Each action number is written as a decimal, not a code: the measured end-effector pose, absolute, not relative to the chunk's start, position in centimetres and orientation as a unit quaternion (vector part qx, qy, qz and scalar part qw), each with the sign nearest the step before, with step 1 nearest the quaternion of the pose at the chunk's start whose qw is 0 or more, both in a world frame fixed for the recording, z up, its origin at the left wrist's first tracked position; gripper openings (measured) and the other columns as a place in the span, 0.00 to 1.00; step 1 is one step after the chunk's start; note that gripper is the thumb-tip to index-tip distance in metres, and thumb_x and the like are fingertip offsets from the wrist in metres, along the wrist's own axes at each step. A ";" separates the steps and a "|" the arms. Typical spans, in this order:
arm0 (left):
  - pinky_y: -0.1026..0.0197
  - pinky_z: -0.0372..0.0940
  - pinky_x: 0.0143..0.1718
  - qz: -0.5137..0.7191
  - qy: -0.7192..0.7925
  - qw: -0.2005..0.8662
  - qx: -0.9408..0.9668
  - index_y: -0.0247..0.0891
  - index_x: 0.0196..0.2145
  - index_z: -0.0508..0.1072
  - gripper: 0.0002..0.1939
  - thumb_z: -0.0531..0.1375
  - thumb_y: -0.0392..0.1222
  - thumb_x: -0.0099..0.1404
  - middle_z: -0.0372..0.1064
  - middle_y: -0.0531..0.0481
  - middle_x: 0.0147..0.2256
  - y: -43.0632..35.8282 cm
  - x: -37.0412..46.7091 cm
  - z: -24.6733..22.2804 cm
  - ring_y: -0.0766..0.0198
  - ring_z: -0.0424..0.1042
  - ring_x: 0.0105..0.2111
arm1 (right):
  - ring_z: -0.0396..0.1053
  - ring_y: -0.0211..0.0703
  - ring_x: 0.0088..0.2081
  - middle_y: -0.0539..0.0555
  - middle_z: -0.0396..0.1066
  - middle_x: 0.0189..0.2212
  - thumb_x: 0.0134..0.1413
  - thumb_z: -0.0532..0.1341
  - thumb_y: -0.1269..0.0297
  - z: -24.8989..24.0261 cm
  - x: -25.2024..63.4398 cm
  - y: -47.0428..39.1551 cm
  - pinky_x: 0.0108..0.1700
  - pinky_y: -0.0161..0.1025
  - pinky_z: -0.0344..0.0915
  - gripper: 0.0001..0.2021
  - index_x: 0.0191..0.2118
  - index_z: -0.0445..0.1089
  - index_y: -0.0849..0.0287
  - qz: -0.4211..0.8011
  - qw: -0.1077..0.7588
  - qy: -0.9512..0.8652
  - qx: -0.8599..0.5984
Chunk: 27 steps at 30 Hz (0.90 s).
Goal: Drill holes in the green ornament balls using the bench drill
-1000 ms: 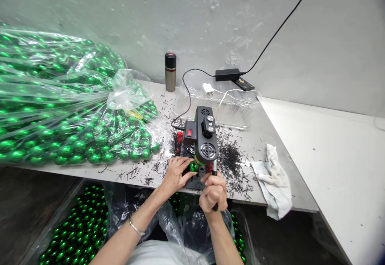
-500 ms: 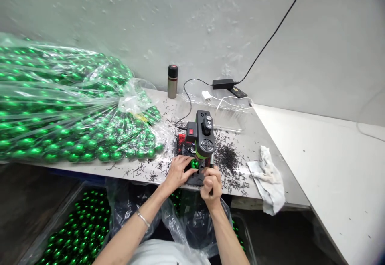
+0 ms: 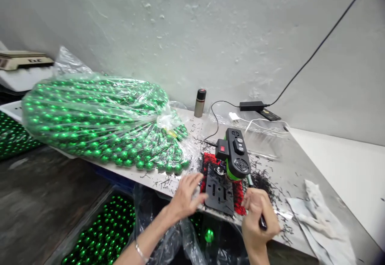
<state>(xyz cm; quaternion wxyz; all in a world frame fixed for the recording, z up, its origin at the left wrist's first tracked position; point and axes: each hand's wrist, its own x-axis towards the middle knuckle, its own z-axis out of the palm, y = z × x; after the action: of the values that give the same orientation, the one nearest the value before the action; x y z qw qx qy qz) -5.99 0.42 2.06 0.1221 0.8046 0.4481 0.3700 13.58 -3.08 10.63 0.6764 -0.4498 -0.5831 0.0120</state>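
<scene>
My left hand (image 3: 189,197) is open, fingers spread, beside the black slotted base plate (image 3: 219,196) of a small black and green machine (image 3: 237,154). Below the table edge, a single shiny green ball (image 3: 209,235) is in the air or lying on the dark plastic; I cannot tell which. To the right of the plate, my right hand (image 3: 259,213) is closed round a black-handled tool (image 3: 262,222) with a pale shaft, whose far end is partly hidden near the machine.
A large clear bag of green balls (image 3: 105,124) lies on the table's left. Underneath stands a bin of green balls (image 3: 102,233). Black shreds (image 3: 261,183) litter the tabletop. A white cloth (image 3: 321,221), a bottle (image 3: 200,104) and a power adapter (image 3: 252,106) lie around.
My left hand has let go of the green ball and moved off the plate, leaving its slots bare. A green ball shows below the table edge. The view has swung left.
</scene>
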 end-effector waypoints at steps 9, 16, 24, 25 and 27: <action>0.43 0.62 0.54 0.206 0.664 0.060 0.717 0.27 0.42 0.75 0.13 0.55 0.27 0.62 0.72 0.27 0.47 18.6 -10.0 6.9 0.42 0.68 0.52 | 0.64 0.38 0.27 0.50 0.63 0.23 0.63 0.54 0.74 9.4 13.5 -3.2 0.29 0.37 0.59 0.16 0.22 0.59 0.57 0.002 0.683 -0.577 -0.448; 0.48 0.62 0.53 0.228 0.665 0.144 0.697 0.30 0.38 0.76 0.08 0.61 0.31 0.59 0.74 0.32 0.42 19.8 -9.9 7.5 0.43 0.72 0.50 | 0.64 0.38 0.27 0.49 0.62 0.23 0.63 0.53 0.74 9.1 13.5 -3.2 0.27 0.37 0.59 0.16 0.23 0.59 0.57 -0.001 0.677 -0.585 -0.447; 0.58 0.72 0.39 0.438 0.503 0.492 0.560 0.36 0.54 0.70 0.23 0.59 0.52 0.68 0.75 0.41 0.45 11.7 -10.6 7.3 0.59 0.78 0.38 | 0.63 0.36 0.26 0.48 0.61 0.23 0.62 0.53 0.76 9.3 13.4 -3.2 0.28 0.36 0.58 0.15 0.24 0.59 0.57 -0.006 0.679 -0.590 -0.437; 0.60 0.72 0.37 0.465 0.473 0.558 0.498 0.36 0.52 0.71 0.23 0.62 0.53 0.65 0.76 0.41 0.44 10.3 -10.2 6.8 0.61 0.78 0.37 | 0.62 0.35 0.26 0.48 0.61 0.23 0.63 0.53 0.76 9.4 13.4 -3.2 0.28 0.36 0.58 0.15 0.24 0.59 0.57 -0.007 0.678 -0.590 -0.439; 0.63 0.70 0.33 0.485 0.454 0.630 0.402 0.36 0.47 0.75 0.24 0.68 0.54 0.58 0.77 0.42 0.42 7.7 -9.0 5.7 0.63 0.77 0.34 | 0.62 0.35 0.27 0.48 0.62 0.24 0.63 0.52 0.75 9.8 13.3 -3.2 0.28 0.36 0.58 0.15 0.24 0.59 0.57 -0.005 0.673 -0.589 -0.447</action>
<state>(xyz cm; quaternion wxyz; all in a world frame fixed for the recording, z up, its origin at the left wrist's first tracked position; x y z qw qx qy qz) -9.04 7.73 5.73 0.6299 0.4021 0.4539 0.4853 13.33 -3.19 9.78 0.6730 -0.4471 -0.5891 -0.0055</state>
